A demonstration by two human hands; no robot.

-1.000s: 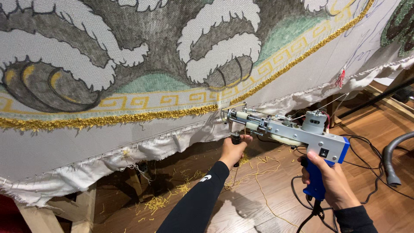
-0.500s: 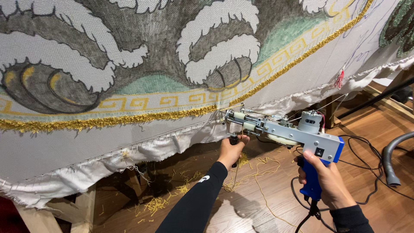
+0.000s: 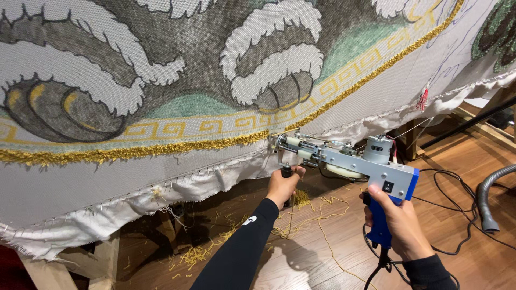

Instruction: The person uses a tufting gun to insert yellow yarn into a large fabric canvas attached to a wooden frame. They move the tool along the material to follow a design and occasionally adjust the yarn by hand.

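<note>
— What fills the left?
— Stretched grey-and-white tufting cloth (image 3: 161, 107) with a gold yarn border (image 3: 161, 147), above a wooden floor (image 3: 322, 252).
— And the hands?
— Left hand (image 3: 282, 185) grips the front handle of the silver-blue tufting gun (image 3: 349, 161); right hand (image 3: 398, 223) wraps its blue grip, nose against the cloth.

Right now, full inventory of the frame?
tufting gun: 1, grey body with blue handle, tip against the cloth near the gold border
stretched cloth: 1, off-white with grey, white and green tufted areas, filling the upper frame
gold border: 1 yellow band, curving along the design's lower edge
yarn scraps: many, yellow, on the wooden floor
hose: 1, grey, far right
cables: several, black, floor at right
left hand: on the gun's front grip
right hand: fingers around the blue handle
</note>
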